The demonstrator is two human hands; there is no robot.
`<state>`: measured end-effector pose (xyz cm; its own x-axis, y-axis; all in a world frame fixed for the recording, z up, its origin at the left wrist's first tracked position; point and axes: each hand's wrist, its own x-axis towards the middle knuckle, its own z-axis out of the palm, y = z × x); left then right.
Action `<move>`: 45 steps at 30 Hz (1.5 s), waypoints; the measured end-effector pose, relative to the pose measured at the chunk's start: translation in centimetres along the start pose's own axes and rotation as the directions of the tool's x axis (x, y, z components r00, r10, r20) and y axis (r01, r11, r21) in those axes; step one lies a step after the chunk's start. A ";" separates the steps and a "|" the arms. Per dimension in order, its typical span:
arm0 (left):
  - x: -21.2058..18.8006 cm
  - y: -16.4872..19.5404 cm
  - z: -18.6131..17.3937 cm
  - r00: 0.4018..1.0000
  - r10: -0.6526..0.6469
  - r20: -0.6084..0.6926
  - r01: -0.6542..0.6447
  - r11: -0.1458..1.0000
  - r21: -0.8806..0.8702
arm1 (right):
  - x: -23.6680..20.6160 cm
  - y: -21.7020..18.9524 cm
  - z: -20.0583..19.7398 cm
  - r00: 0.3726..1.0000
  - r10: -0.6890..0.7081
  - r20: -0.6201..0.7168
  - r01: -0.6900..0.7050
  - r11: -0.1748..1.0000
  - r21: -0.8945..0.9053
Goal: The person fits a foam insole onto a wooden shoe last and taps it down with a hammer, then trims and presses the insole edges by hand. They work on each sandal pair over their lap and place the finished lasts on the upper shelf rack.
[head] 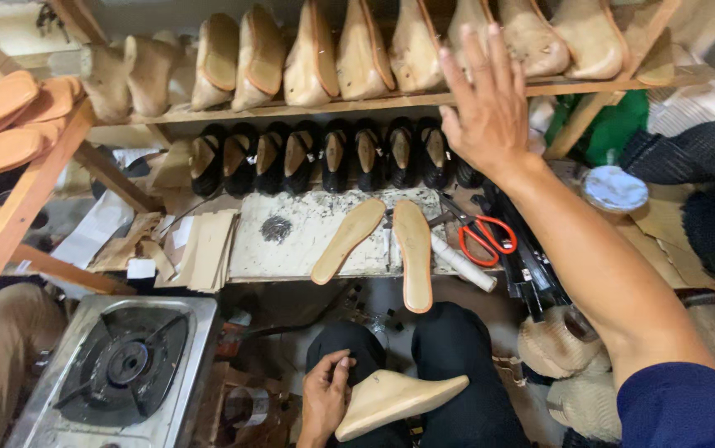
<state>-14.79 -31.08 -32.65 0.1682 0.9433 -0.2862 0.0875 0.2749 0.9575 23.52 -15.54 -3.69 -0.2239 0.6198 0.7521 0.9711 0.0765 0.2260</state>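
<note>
My right hand [487, 101] reaches up with fingers spread toward the wooden shelf [374, 102], close to the row of pale shoe lasts [357, 54] standing on it; it holds nothing. Down on my lap my left hand [325, 396] grips the heel end of a pale wooden shoe last [395, 400] lying sole-up. Two tan insoles [382, 245] lie on the worn white work board [291, 241] in front of my knees.
Black shoes [332, 156] line up under the shelf. Red-handled scissors [483, 232] and a white roll [463, 263] lie right of the insoles. A gas burner [125, 365] sits at lower left. Orange soles [9, 116] rest on a rack at left.
</note>
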 end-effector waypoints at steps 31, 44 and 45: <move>0.9 3.5 -4.3 0.996 0.092 -0.014 -0.092 0.995 -0.034 | 15.0 -24.4 8.5 0.958 -0.253 0.137 0.218 0.949 0.228; -2.3 4.9 -4.9 0.790 0.603 0.108 -0.576 0.672 0.465 | -3.4 -22.7 3.0 0.904 -0.383 0.190 0.211 0.786 0.581; -3.0 4.8 -5.1 0.790 0.595 0.147 -0.582 0.655 0.482 | -6.2 -22.5 2.6 0.887 -0.375 0.269 0.128 0.761 0.636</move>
<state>-19.87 -31.61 -26.98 0.3297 0.8816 0.3378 0.4325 -0.4591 0.7760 3.23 -19.09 -15.02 -0.5406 0.7314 0.4157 0.7624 0.6348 -0.1255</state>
